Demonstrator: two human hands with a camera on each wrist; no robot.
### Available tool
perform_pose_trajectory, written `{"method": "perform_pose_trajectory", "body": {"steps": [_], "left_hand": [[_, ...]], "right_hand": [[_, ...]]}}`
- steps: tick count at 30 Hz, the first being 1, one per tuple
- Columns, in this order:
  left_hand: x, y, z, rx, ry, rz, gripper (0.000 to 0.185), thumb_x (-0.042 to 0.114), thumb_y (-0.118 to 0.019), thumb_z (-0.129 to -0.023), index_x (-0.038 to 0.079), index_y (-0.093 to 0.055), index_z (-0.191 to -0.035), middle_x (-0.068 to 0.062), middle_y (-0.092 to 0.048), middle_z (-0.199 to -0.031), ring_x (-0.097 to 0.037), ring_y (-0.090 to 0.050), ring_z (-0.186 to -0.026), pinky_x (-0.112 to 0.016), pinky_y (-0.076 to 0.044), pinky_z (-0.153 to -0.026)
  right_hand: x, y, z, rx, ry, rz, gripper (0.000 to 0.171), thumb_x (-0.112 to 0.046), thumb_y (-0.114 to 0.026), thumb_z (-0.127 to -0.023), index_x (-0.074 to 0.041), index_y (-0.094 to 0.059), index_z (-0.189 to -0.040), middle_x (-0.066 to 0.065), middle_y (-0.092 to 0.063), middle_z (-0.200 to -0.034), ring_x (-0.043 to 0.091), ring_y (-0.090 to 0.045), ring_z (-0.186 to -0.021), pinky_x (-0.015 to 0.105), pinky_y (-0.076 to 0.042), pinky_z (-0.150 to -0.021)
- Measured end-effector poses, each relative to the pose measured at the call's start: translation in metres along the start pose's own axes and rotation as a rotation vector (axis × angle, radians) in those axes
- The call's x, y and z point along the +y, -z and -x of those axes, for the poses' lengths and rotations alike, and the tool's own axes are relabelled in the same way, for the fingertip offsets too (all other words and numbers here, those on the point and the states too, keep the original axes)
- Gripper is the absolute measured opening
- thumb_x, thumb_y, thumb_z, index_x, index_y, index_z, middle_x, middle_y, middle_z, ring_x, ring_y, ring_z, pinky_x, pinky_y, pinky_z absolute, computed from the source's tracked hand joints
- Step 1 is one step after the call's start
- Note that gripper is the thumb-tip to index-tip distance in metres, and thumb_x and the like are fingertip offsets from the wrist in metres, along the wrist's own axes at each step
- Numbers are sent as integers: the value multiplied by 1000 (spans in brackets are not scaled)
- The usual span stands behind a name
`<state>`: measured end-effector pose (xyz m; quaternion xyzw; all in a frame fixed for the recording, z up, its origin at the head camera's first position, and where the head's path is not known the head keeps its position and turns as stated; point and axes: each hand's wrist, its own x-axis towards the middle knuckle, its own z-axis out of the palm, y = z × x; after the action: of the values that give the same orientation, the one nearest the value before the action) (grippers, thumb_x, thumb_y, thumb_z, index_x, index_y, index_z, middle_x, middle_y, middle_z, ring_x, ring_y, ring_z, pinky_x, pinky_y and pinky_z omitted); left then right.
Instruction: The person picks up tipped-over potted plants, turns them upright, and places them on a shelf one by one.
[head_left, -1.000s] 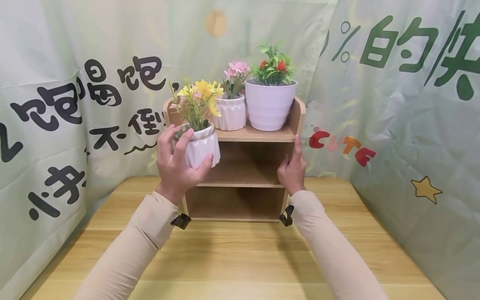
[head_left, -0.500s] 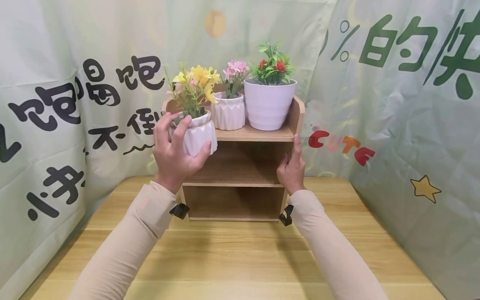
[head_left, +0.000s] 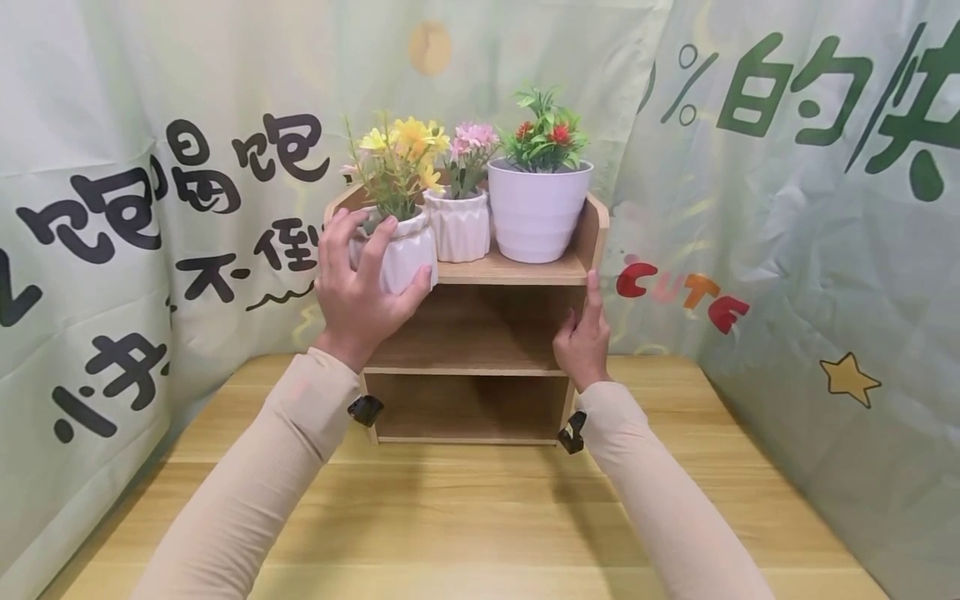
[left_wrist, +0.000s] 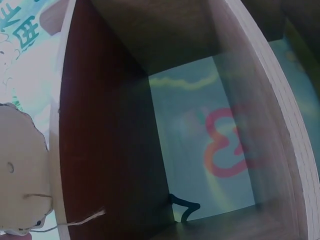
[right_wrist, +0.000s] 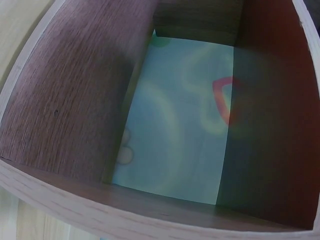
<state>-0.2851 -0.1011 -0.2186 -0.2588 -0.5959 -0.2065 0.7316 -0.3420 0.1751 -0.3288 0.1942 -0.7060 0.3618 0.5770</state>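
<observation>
My left hand [head_left: 363, 279] holds a small white ribbed flower pot [head_left: 408, 250] with yellow flowers [head_left: 405, 146], fingers and thumb around its side. The pot is at the front left of the top board of a wooden shelf [head_left: 498, 271], partly over its front edge. In the left wrist view, the underside of the pot [left_wrist: 22, 170] shows beside the board, with a loose twine end hanging. My right hand [head_left: 585, 342] grips the shelf's right side panel, index finger pointing up along it; neither wrist view shows this hand.
On the top board stand a small white pot [head_left: 459, 225] of pink flowers and a larger white pot [head_left: 538, 212] with red flowers and green leaves. Below are two open shelf compartments. The shelf stands on a wooden table [head_left: 480, 517], surrounded by a printed curtain [head_left: 795, 208].
My left hand has raised the pot of yellow flowers and moved it slightly right, closer to the pink-flower pot. My right hand has stayed at the shelf's side.
</observation>
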Motion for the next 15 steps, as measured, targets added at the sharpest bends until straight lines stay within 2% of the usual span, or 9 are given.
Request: {"method": "perform_pose_trajectory", "body": {"steps": [2,5,9,13,15], "left_hand": [[-1,-2,1,-15,0,-10,47,38,-69,-76,13,-60,-115,-19,-56,-118,-45,-52,-114,-53,-45,-97],[-3,-4,3,-44,-3,-45,47,38,-70,-77,15,-59,-117,-18,-56,-121,-43,-51,-118,-56,-52,-81],[-7,-7,7,-75,-6,-83,47,36,-71,-77,16,-58,-118,-17,-55,-124,-41,-50,-122,-59,-53,-60],[-11,-10,9,-87,-3,-92,47,33,-72,-78,15,-58,-119,-18,-55,-125,-42,-48,-124,-59,-54,-66],[-12,-12,10,-92,3,-90,47,31,-73,-78,14,-58,-119,-19,-54,-125,-43,-47,-124,-57,-53,-79]], "right_hand": [[0,0,1,-2,-6,1,69,12,-49,-85,-13,-27,-146,29,-47,-137,51,-52,-112,57,-44,-95],[0,0,1,-4,-12,1,69,12,-49,-85,-13,-27,-146,29,-47,-138,50,-50,-116,56,-42,-97],[-1,0,0,2,-7,-2,69,13,-49,-85,-13,-27,-146,30,-47,-137,49,-50,-118,56,-43,-97],[-1,0,0,2,-7,-1,70,13,-50,-84,-12,-28,-145,30,-48,-137,49,-51,-116,56,-43,-96],[-1,0,0,-3,-9,3,70,13,-50,-84,-12,-27,-145,29,-48,-138,49,-51,-116,56,-43,-96]]}}
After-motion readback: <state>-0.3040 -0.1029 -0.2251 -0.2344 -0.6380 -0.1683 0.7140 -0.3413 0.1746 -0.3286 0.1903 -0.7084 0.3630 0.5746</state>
